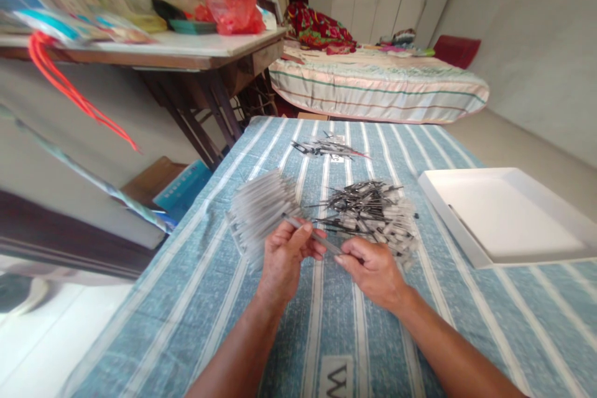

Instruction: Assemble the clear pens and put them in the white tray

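Note:
A slim grey pen [329, 245] is stretched at a slant between both hands, above the cloth. My left hand [285, 256] pinches its upper left part between thumb and fingers. Closed round its lower right end is my right hand [374, 268]. Just behind my left hand lies a stack of translucent grey pen barrels [261, 202], laid roughly parallel. Beyond my right hand, a loose heap of black and clear pen parts [373, 214] is spread out. A smaller bunch of thin dark pieces [326, 147], some with red, lies farther back.
A white open box [527, 217] stands at the right, with one thin dark stick against its left side. The striped blue cloth [186, 323] covers the table. A cluttered desk [196, 53] is at the left, and a bed [382, 87] is behind.

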Action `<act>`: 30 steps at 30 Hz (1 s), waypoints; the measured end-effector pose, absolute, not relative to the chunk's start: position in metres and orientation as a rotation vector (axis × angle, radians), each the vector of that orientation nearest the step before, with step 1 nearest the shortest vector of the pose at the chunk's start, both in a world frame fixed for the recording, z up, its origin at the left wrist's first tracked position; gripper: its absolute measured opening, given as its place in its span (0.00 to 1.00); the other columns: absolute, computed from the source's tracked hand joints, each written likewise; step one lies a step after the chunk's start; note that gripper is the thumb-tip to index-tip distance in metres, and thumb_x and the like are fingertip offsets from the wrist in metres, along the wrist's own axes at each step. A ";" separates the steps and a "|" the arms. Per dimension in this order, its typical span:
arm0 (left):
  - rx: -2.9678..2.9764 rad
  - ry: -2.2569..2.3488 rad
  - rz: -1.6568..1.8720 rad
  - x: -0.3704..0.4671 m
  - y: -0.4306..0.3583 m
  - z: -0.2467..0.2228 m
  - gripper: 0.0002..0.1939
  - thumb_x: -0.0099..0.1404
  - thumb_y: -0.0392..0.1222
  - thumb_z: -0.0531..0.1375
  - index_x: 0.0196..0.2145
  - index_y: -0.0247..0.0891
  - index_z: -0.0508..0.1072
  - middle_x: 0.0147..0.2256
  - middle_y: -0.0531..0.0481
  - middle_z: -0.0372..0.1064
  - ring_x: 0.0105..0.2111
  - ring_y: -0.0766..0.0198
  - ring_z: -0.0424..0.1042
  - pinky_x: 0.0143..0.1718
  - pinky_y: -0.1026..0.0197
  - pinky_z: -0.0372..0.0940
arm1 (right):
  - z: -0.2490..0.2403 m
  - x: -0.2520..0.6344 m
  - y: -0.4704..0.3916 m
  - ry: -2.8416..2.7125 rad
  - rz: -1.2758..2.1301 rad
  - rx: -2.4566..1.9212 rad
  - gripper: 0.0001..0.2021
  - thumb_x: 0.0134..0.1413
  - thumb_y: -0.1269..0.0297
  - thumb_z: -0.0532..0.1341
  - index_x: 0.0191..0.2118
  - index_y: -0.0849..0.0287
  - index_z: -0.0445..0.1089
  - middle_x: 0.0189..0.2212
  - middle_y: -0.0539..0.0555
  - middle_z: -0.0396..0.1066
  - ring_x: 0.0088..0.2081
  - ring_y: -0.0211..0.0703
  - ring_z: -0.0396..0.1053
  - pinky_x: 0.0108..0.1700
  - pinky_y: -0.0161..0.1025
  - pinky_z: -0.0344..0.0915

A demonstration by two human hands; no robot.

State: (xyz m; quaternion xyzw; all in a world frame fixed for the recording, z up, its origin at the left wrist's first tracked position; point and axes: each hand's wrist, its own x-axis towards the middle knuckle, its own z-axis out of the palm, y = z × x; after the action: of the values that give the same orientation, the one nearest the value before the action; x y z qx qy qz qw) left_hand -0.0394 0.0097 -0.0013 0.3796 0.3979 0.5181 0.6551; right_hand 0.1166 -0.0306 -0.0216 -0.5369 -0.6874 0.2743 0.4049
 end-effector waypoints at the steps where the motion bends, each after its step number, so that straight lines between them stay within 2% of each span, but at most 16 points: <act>1: 0.860 0.904 1.174 -0.039 0.010 -0.001 0.08 0.55 0.40 0.61 0.30 0.36 0.65 0.26 0.50 0.73 0.19 0.66 0.69 0.20 0.64 0.64 | -0.022 0.117 -0.030 -1.741 0.700 -1.357 0.07 0.50 0.65 0.56 0.24 0.58 0.61 0.14 0.43 0.53 0.17 0.31 0.51 0.21 0.29 0.49; 4: 0.846 0.905 1.173 -0.040 0.011 0.000 0.08 0.54 0.40 0.61 0.29 0.35 0.66 0.26 0.50 0.73 0.18 0.67 0.69 0.20 0.64 0.63 | -0.019 0.116 -0.028 -1.788 0.685 -1.374 0.07 0.51 0.65 0.56 0.24 0.59 0.62 0.15 0.43 0.55 0.18 0.31 0.52 0.22 0.29 0.50; 9: 0.872 0.930 1.155 -0.040 0.012 0.003 0.07 0.53 0.40 0.63 0.27 0.34 0.68 0.26 0.51 0.72 0.18 0.69 0.67 0.19 0.65 0.61 | -0.009 0.109 -0.024 -1.957 0.503 -1.340 0.10 0.56 0.65 0.53 0.25 0.59 0.64 0.20 0.47 0.64 0.23 0.33 0.61 0.28 0.30 0.54; 15: 1.010 0.971 1.020 -0.038 0.012 0.002 0.10 0.53 0.43 0.63 0.31 0.35 0.72 0.26 0.50 0.73 0.21 0.69 0.66 0.21 0.67 0.59 | 0.006 0.123 -0.028 -2.005 0.337 -1.451 0.11 0.53 0.65 0.56 0.22 0.59 0.67 0.21 0.48 0.66 0.26 0.34 0.64 0.29 0.30 0.56; 19: 1.021 1.033 0.981 -0.039 0.013 0.004 0.15 0.53 0.47 0.63 0.37 0.36 0.72 0.30 0.48 0.74 0.22 0.67 0.66 0.21 0.66 0.59 | 0.024 0.189 -0.029 -1.804 0.238 -1.683 0.11 0.55 0.62 0.55 0.26 0.58 0.71 0.23 0.49 0.68 0.26 0.34 0.65 0.30 0.30 0.58; 22: 1.065 1.094 0.950 -0.040 0.015 0.005 0.14 0.52 0.47 0.63 0.34 0.37 0.72 0.28 0.49 0.74 0.22 0.67 0.66 0.21 0.66 0.59 | 0.029 0.263 -0.025 -1.573 0.036 -2.123 0.11 0.52 0.57 0.56 0.28 0.54 0.74 0.28 0.49 0.72 0.30 0.38 0.68 0.31 0.32 0.58; 24: 1.100 1.120 0.919 -0.039 0.015 0.005 0.12 0.51 0.46 0.63 0.32 0.38 0.73 0.27 0.49 0.74 0.22 0.66 0.66 0.21 0.65 0.60 | 0.026 0.309 -0.022 -1.439 0.015 -2.506 0.12 0.51 0.54 0.56 0.30 0.52 0.74 0.30 0.49 0.74 0.32 0.41 0.68 0.29 0.33 0.57; 27: 1.155 1.125 0.852 -0.036 0.014 0.004 0.11 0.50 0.46 0.63 0.30 0.38 0.73 0.26 0.50 0.73 0.22 0.65 0.67 0.20 0.65 0.60 | 0.012 0.355 -0.021 -1.413 0.076 -2.639 0.11 0.48 0.57 0.57 0.29 0.55 0.75 0.25 0.52 0.74 0.30 0.42 0.69 0.28 0.33 0.56; 30: 1.203 1.119 0.794 -0.033 0.012 0.002 0.12 0.51 0.46 0.62 0.31 0.37 0.72 0.26 0.49 0.73 0.22 0.65 0.66 0.20 0.64 0.60 | -0.003 0.373 -0.021 -1.437 0.171 -2.678 0.09 0.45 0.60 0.59 0.29 0.57 0.76 0.24 0.53 0.74 0.30 0.41 0.69 0.29 0.32 0.58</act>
State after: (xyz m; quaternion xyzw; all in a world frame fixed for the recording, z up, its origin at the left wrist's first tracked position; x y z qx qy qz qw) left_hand -0.0327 0.0116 0.0023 0.5216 0.4850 0.3443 0.6117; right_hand 0.3730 -0.0208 -0.0034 -0.8787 -0.4716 0.0561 0.0489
